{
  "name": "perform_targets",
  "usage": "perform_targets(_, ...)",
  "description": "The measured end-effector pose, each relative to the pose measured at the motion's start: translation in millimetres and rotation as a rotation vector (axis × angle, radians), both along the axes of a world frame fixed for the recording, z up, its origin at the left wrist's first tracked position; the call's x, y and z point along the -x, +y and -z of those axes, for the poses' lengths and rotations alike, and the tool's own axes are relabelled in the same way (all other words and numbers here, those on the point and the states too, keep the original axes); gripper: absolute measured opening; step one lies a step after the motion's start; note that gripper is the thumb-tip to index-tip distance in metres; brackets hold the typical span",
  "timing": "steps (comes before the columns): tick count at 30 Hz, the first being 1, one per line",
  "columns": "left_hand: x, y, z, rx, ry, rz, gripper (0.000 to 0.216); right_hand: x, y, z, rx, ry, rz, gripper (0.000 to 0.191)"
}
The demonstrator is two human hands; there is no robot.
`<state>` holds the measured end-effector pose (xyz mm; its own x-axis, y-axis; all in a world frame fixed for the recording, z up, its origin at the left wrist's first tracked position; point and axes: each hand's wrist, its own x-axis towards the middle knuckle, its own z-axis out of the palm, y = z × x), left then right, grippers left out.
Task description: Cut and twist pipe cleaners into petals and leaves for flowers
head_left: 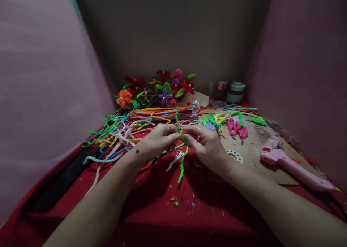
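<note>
A bright green pipe cleaner runs through the fingers of both hands, one end standing up above them and the other hanging down over the red cloth. My left hand pinches it from the left side. From the right, my right hand closes thumb and fingers on it, the fingertips of the two hands nearly meeting. Part of the pipe cleaner is folded between the fingers, and its exact shape there is hidden. Just below the left fingers lies a small bundle of white strands.
Loose pipe cleaners pile up at left, before finished pipe-cleaner flowers. A pink hot glue gun lies on cardboard at right, near pink petals and a white ring. A lidded jar stands behind.
</note>
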<state>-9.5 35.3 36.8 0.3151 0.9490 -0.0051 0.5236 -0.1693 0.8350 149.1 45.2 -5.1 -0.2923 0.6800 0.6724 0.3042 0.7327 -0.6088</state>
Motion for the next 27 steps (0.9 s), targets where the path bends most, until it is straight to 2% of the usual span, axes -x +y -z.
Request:
perform_targets(2, -0.4, -2.2, -1.6, 0.027, 0.006, 0.039, 0.017, -1.9, -0.4, -3.7, -0.281, -0.080, 0.044, 0.025)
perform_targets(3, -0.9, -3.2, -2.3, 0.028, 0.015, 0.050, 0.016, -2.8, 0.2, -4.9, -0.371, -0.138, 0.065, 0.027)
perform_targets(4, -1.2, -4.0, -2.9, 0.031, 0.015, 0.054, 0.016, -3.6, 1.3, -5.5, -0.415, -0.192, 0.083, 0.026)
perform_targets(6, -1.2, -4.1, -3.1, 0.052, -0.014, 0.051, 0.017, -4.6, 3.7, -5.4, -0.398, -0.256, 0.111, 0.020)
perform_targets(9, 1.0, -1.2, -0.9, 0.066, -0.054, 0.002, 0.020, -4.6, 4.9, -5.7, -0.180, -0.199, 0.108, 0.016)
perform_targets(13, 2.4, 2.3, 3.1, 0.038, -0.056, -0.033, 0.019, -3.5, 2.0, -10.3, 0.318, -0.039, -0.070, 0.018)
perform_targets(16, -0.7, 1.3, 2.9, 0.018, -0.039, -0.058, 0.020, -3.2, 2.3, -12.0, 0.561, 0.027, -0.167, 0.016)
perform_targets(21, -2.4, -0.4, -1.9, -0.028, -0.096, -0.068, 0.019, -2.9, 6.1, -9.3, 0.770, 0.187, -0.193, 0.016)
perform_targets(24, 4.5, 1.7, -5.5, -0.070, -0.108, -0.043, 0.020, -3.5, 6.9, -9.8, 0.822, 0.332, -0.202, 0.017)
perform_targets(27, 11.4, 3.9, -8.0, 0.030, -0.070, -0.024, 0.023, -4.5, 7.1, -11.4, 0.824, 0.416, -0.202, 0.017)
